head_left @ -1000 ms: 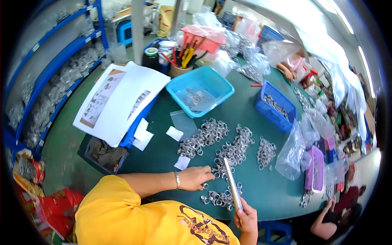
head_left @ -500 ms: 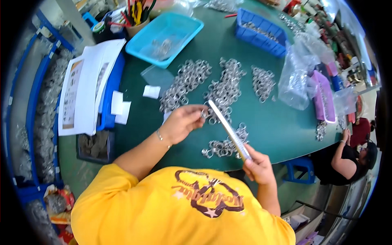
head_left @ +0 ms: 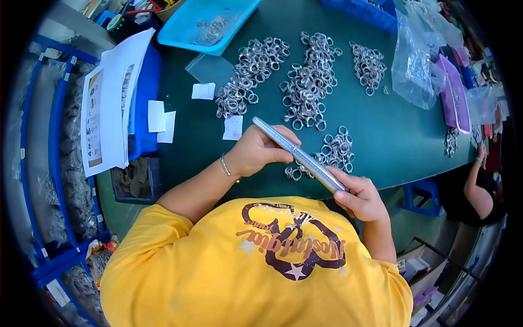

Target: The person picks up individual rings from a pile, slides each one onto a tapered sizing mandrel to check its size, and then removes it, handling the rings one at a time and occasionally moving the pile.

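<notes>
A silver ring mandrel (head_left: 313,163), tapered and marked along its length, lies slantwise in front of my chest. My right hand (head_left: 359,196) is closed round its lower right end. My left hand (head_left: 267,150) pinches a small metal ring (head_left: 295,148) that appears to sit round the mandrel's shaft; the fingers partly hide it. Just beyond the mandrel, a loose pile of silver rings (head_left: 338,150) lies on the green table (head_left: 218,169). Three more ring heaps spread farther back: a left one (head_left: 250,76), a middle one (head_left: 310,82) and a smaller right one (head_left: 369,66).
A turquoise basket (head_left: 174,38) holding bagged rings stands at the far left. Paper slips (head_left: 233,127) lie by the left heap. A blue bin with printed sheets (head_left: 109,103) is at the left edge. Clear plastic bags (head_left: 414,65) and a purple basket (head_left: 455,98) lie right, near another person (head_left: 474,191).
The ring in my left hand has come onto the mandrel's shaft. The mandrel has tilted flatter, and both hands are closer together. The view has shifted, so the table's far side shows less.
</notes>
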Demonstrator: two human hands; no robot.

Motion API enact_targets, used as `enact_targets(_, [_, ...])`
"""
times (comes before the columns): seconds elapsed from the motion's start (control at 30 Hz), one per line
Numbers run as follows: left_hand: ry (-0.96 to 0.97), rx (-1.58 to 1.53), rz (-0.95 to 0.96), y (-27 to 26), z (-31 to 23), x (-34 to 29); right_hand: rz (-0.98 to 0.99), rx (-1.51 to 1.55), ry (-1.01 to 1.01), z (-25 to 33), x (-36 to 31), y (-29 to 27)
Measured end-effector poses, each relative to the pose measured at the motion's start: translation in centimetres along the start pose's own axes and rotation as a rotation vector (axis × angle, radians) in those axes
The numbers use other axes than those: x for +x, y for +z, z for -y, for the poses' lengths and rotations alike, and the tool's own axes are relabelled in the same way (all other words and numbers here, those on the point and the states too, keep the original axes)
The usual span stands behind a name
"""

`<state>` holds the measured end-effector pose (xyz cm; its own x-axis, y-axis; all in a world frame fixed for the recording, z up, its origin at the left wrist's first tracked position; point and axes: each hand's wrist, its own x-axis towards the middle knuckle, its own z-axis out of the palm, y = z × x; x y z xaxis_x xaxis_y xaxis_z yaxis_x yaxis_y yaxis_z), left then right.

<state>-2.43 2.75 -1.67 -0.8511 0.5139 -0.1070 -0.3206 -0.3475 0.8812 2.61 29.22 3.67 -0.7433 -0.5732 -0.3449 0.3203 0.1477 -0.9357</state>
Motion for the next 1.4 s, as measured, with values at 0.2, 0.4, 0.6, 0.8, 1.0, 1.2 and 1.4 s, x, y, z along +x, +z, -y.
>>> enact_targets(0.2, [0.049,0.061,0.014,0.1,0.4,0.1,-0.022,-0.065,-0.018,-0.1,-0.1,0.0])
enact_targets(0.4, [0.008,0.083,0.071,-0.5,-0.4,0.3,0.014,0.193,0.065,-1.0,-0.9,-0.1])
enact_targets(0.6, [0.31,0.373,-0.298,-1.9,-1.2,2.7,-0.367,0.306,0.044,-3.0,-4.7,-2.3])
enact_targets(0.8, [0.31,1.102,-0.211,-0.4,-0.3,4.0,-0.472,0.37,-0.018,-2.8,-4.3,-1.6])
enact_targets(1.0, [0.46,1.115,-0.026,0.3,-0.7,2.8,-0.474,0.316,-0.027,-3.3,-4.5,-1.5])
enact_targets(1.2, [0.335,1.178,0.108,1.7,1.4,1.4,-0.406,0.298,-0.036,-3.0,-3.6,-1.4])
enact_targets(1.4, [0.084,1.002,0.017,1.4,0.1,0.9,-0.394,0.295,-0.033,-3.1,-3.7,-1.2])
